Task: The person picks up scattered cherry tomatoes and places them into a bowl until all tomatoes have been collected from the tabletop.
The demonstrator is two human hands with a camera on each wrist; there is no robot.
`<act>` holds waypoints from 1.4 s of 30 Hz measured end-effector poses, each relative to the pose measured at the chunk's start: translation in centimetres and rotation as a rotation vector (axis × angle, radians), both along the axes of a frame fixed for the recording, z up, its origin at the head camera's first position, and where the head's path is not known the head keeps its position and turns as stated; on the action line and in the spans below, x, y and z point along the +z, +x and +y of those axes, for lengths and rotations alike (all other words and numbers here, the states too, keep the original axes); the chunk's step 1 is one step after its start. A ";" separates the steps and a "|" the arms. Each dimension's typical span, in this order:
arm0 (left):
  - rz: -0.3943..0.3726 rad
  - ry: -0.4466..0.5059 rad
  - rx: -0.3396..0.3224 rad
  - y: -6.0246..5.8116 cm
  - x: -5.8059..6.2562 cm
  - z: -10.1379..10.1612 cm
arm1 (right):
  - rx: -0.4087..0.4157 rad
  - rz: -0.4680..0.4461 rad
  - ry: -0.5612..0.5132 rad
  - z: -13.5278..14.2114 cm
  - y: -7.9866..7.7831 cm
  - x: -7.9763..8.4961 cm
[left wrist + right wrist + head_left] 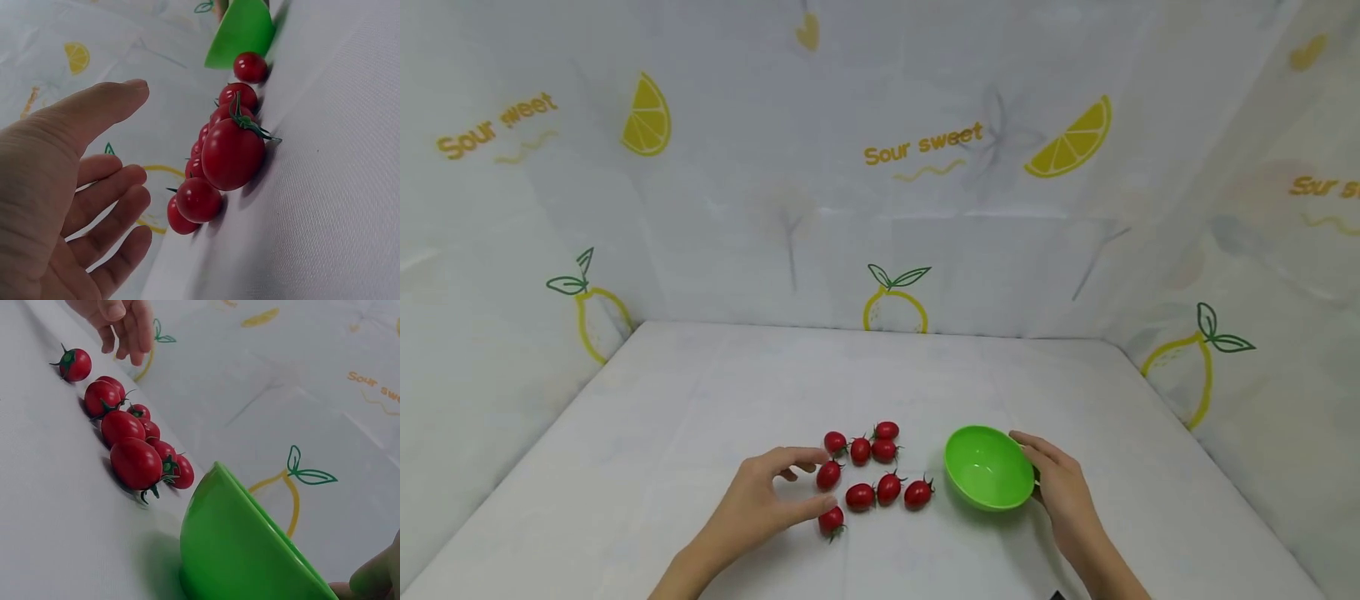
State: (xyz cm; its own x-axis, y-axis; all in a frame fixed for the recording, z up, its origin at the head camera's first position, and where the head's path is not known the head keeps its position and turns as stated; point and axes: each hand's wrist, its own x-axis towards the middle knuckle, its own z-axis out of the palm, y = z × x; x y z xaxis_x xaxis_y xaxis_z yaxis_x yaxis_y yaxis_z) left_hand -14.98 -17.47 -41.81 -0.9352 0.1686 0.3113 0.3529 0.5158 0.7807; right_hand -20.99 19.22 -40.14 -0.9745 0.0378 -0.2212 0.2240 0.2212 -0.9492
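While the right hand [1063, 487] grips the green bowl [988, 475] at its right side, the left hand [756, 500] is held over the left end of a group of tomatoes [861, 497]. The left hand has its thumb and fingers spread apart, with the fingers softly bent, and it holds nothing; in the left wrist view, a gap is visible between this hand and the fruits. Of the right hand, the fingers are bent at the edge of the bowl, but they are partly hidden behind it, so I cannot tell exactly how each finger lies.

Nine tomatoes, red and small, lie on the white surface [700, 392], between the left hand and the bowl. Four of them are close together at the back, and one more lies just beside the left fingertips. Three others make a short row toward the bowl, and the last of this row is near the bowl but apart from it. One tomato lies nearest to the person, under the left thumb as the head view shows it. Green stems are visible on several of them.

Behind the surface hangs a white sheet [737, 208], printed with lemon slices [1073, 142], lemon outlines and the orange words "Sour sweet".
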 end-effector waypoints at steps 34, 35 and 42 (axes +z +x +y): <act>-0.038 -0.085 -0.205 -0.3 -1.0 -0.1 | -0.003 0.022 -0.019 0.3 0.2 0.0; -0.041 -0.088 -0.204 -0.4 -1.0 -0.1 | -0.004 0.022 -0.017 0.2 0.2 0.0; -0.084 -0.112 -0.204 -0.4 -1.3 0.0 | -0.009 0.016 -0.022 0.3 0.2 -0.1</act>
